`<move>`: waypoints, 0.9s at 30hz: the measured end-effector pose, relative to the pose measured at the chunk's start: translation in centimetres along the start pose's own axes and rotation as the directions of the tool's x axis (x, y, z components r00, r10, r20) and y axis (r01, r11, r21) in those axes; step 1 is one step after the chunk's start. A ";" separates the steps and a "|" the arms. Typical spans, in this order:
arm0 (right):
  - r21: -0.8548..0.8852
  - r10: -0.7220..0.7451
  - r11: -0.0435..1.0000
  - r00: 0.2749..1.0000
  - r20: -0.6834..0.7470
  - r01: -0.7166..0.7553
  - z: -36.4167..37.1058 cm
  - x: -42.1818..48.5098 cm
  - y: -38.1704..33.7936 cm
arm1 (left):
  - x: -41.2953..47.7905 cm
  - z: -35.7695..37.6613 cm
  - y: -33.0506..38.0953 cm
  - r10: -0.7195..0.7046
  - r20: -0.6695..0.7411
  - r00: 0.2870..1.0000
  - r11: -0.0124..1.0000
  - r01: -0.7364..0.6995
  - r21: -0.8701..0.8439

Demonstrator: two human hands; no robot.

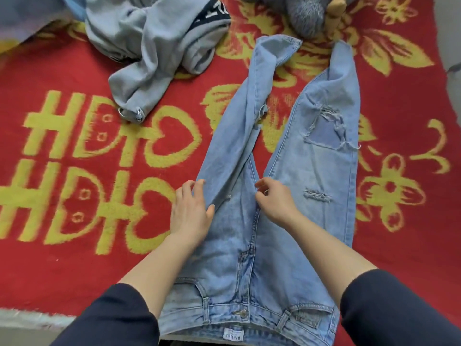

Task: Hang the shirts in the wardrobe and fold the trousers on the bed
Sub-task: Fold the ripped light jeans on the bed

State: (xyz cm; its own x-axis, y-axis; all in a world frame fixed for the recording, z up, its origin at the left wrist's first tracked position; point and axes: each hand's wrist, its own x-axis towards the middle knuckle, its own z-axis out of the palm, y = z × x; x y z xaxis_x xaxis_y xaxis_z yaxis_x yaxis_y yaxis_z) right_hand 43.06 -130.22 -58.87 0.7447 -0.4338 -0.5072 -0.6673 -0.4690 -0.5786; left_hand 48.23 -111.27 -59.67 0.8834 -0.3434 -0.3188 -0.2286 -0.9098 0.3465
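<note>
- A pair of light-blue ripped jeans (306, 171) lies front-up on the bed (74, 265). It runs from the waistband at the bottom centre of the frame to the hems at the upper centre.
- The legs are spread in a V. The leg on the frame's left is twisted and creased along its length, and the one on the right lies flatter.
- No fold has been made, so I judge this pair to be at the smoothing stage.
- The left hand (192, 211) rests on the outer edge of the jeans at the thigh. Its fingers are loose and spread, and it grips nothing.
- The right hand (274, 198) sits at the crotch seam with its fingers curled, and it appears to pinch the denim there.
- A crumpled grey garment (154, 46) lies in the upper left of the frame and has not been dealt with.
- A grey plush toy (306, 13) sits at the top edge.
- No wardrobe, hanger, basket or other container is in view, so progress on hanging the shirts cannot be judged.
</note>
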 end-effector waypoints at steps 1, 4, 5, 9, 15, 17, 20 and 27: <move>0.015 -0.006 1.000 1.000 -0.020 0.006 0.1 1.2 -0.6 | 1.1 0.2 0.2 0.032 -0.013 0.999 0.999 -0.032 0.006; 0.032 0.003 0.999 0.998 -0.056 -0.002 0.2 4.5 -2.0 | 4.1 0.6 0.7 0.073 -0.003 0.997 0.997 -0.073 0.000; 0.035 0.010 0.999 0.998 -0.063 -0.007 0.2 5.5 -2.3 | 5.1 0.8 0.7 0.084 0.008 0.996 0.996 -0.084 -0.009; 0.072 0.039 0.997 0.993 -0.108 -0.031 0.0 9.8 -3.4 | 8.8 1.1 1.3 0.209 0.012 0.978 0.972 -0.206 -0.111; 0.162 0.074 0.986 0.985 -0.157 -0.048 -1.1 15.2 -6.0 | 14.0 -2.8 -4.8 -0.316 -0.118 0.941 0.849 0.225 -0.478; 0.148 0.077 0.988 0.981 -0.179 -0.050 -1.5 16.9 -7.0 | 15.4 -3.4 -7.2 -0.347 -0.028 0.938 0.910 0.329 -0.254; 0.094 0.037 0.996 0.949 -0.313 -0.008 -2.2 19.6 -8.7 | 18.4 -3.9 -6.5 -0.252 -0.009 0.968 0.932 0.240 -0.270; 0.205 0.210 0.970 0.885 -0.417 -0.134 -5.1 27.3 -12.8 | 24.6 -4.4 -3.9 -0.196 0.139 0.971 0.980 0.199 -0.008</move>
State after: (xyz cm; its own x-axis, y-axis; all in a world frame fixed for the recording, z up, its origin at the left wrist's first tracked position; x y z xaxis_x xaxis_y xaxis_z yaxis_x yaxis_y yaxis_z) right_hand 71.82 -139.98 -62.06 0.5131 -0.8026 -0.3042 -0.7440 -0.2392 -0.6238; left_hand 72.68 -115.12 -64.99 0.8455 -0.1876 -0.5000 -0.0450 -0.9580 0.2833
